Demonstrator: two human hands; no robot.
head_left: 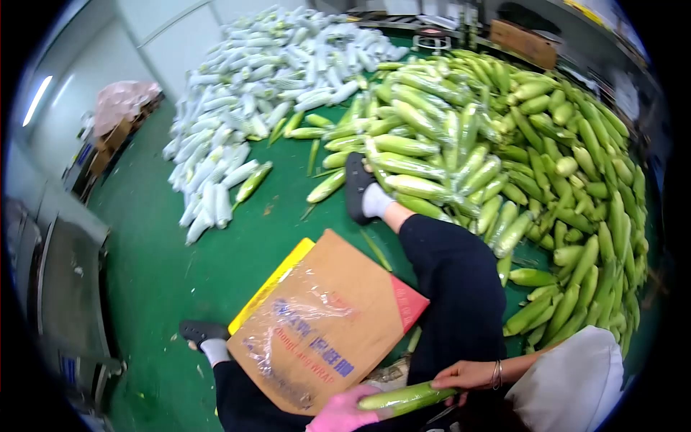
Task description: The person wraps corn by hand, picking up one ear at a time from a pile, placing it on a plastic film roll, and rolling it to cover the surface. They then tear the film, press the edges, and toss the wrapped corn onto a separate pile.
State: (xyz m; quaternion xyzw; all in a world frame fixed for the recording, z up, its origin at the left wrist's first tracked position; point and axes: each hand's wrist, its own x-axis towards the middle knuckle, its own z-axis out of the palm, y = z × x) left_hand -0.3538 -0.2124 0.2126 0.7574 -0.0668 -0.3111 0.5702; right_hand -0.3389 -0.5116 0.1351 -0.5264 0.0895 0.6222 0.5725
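An ear of corn in its green husk (409,398) lies crosswise low in front of me, its surface shiny. My left hand (344,412), in a pink glove, is closed around its left end. At the other end, the fingers of my right hand (466,376) grip the corn; a bracelet circles that wrist. Just beyond my hands, a flat cardboard box (324,317) printed with "WRAP" rests between my legs, with creased clear film on its top. A yellow edge (270,281) shows beneath the box.
A big heap of green corn (576,187) spreads on the right, with film-wrapped ears (425,144) nearer the middle. At the back left is a pile of pale wrapped ears (259,86). A metal cart (72,281) stands left on the green floor (151,266).
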